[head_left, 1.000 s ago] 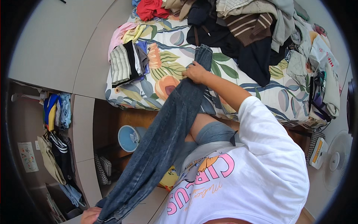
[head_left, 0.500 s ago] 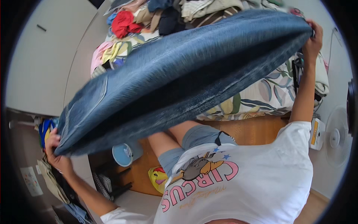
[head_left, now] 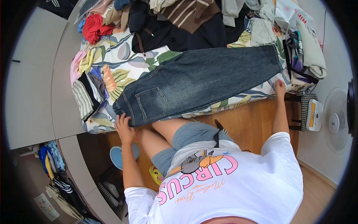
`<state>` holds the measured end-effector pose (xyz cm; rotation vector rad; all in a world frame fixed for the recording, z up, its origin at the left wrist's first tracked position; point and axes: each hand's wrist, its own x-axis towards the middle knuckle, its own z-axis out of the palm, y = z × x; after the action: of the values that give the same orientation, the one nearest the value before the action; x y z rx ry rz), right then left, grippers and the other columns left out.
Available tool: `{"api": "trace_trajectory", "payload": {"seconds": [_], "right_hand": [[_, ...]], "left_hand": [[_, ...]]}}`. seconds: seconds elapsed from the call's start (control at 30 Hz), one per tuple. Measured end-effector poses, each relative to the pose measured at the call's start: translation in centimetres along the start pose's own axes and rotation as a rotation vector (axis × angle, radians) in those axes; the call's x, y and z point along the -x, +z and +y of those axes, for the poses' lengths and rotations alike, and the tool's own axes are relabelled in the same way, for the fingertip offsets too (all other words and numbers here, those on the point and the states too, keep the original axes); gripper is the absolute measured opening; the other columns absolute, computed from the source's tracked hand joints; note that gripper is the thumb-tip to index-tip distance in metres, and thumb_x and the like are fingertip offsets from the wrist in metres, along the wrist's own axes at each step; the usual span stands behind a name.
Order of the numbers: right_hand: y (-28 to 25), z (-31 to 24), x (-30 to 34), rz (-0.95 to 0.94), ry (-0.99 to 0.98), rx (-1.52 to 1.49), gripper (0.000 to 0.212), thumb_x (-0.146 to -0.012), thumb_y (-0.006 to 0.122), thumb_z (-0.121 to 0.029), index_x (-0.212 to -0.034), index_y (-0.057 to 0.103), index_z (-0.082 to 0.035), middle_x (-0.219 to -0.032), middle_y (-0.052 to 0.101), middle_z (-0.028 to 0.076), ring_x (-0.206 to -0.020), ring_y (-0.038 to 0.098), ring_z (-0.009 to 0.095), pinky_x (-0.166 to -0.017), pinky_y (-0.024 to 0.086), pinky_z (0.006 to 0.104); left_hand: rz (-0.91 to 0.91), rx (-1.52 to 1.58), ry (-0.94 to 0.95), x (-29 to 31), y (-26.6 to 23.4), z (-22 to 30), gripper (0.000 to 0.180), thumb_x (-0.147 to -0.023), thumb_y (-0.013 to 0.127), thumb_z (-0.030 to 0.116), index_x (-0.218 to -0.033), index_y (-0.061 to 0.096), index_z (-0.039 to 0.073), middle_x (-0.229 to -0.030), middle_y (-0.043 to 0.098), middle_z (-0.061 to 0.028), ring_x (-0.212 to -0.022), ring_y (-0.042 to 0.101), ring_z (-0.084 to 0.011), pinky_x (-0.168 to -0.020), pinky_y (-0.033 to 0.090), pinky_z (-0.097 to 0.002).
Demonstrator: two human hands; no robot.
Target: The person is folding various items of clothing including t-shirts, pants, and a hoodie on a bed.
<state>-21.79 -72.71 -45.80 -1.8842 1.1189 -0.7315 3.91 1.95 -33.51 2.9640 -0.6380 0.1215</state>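
Observation:
A pair of dark blue jeans [head_left: 201, 78], folded lengthwise with a back pocket facing up, lies across the near side of the bed. The waistband is at the left and the leg hem at the right. My left hand [head_left: 125, 128] is at the near corner of the waistband, its fingers closed on the edge. Just below the hem, a little apart from it, my right hand [head_left: 279, 89] has its fingers curled in, with nothing visible in them.
Heaped clothes cover the far side of the bed [head_left: 123, 52], among them a brown striped sweater [head_left: 192, 16] and a red garment [head_left: 96, 29]. Folded stacks flank the jeans: striped clothes [head_left: 84, 98] left, a pale garment [head_left: 313, 52] right. A white fan [head_left: 333, 120] stands right, a blue bucket [head_left: 117, 156] below.
The jeans, held up and billowing between both hands, have come down flat onto the bed. My right hand has let go of the hem and moved toward me; my left has moved right with the waistband.

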Motion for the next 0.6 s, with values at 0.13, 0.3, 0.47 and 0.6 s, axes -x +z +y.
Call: {"api": "trace_trajectory", "payload": {"seconds": [0.13, 0.3, 0.47, 0.6], "right_hand": [[2.6, -5.2, -0.9, -0.098, 0.595, -0.548, 0.043, -0.08, 0.066, -0.042, -0.103, 0.057, -0.008, -0.092, 0.056, 0.003, -0.081, 0.054, 0.011, -0.065, 0.044, 0.0228], [4.3, -7.8, -2.3, -0.051, 0.698, -0.632, 0.052, -0.075, 0.072, -0.035, -0.112, 0.052, -0.003, -0.103, 0.058, 0.008, -0.084, 0.055, 0.02, -0.07, 0.044, 0.0249], [7.2, -17.6, -0.3, 0.05, 0.035, -0.452, 0.028, -0.082, 0.064, -0.015, -0.105, 0.054, -0.004, -0.104, 0.06, 0.006, -0.098, 0.055, 0.018, -0.083, 0.044, 0.0319], [11.5, -26.1, 10.4, -0.132, -0.874, 0.146, 0.028, -0.07, 0.054, 0.005, -0.096, 0.053, -0.005, -0.108, 0.058, 0.012, -0.103, 0.054, 0.027, -0.089, 0.042, 0.0354]], "left_hand": [[0.396, 0.716, -0.669, 2.2, 4.0, -4.3, 0.059, -0.069, 0.059, 0.003, -0.125, 0.04, 0.005, -0.125, 0.043, -0.0099, -0.123, 0.037, -0.0298, -0.101, 0.029, -0.0426], [0.158, 1.759, -1.144, 1.3, 2.8, -1.5, 0.091, -0.072, 0.068, 0.042, -0.138, 0.019, 0.002, -0.14, 0.024, -0.0133, -0.127, 0.031, -0.026, -0.099, 0.031, -0.0461], [0.058, 1.685, -1.173, 1.8, 2.6, -1.2, 0.095, -0.066, 0.073, 0.055, -0.134, 0.029, 0.006, -0.131, 0.036, -0.0076, -0.115, 0.041, -0.0238, -0.096, 0.034, -0.0413], [0.032, 1.647, -1.208, 1.2, 3.1, -0.8, 0.067, -0.068, 0.072, 0.053, -0.118, 0.049, 0.014, -0.113, 0.051, -0.003, -0.1, 0.048, -0.0209, -0.086, 0.038, -0.0364]]}}
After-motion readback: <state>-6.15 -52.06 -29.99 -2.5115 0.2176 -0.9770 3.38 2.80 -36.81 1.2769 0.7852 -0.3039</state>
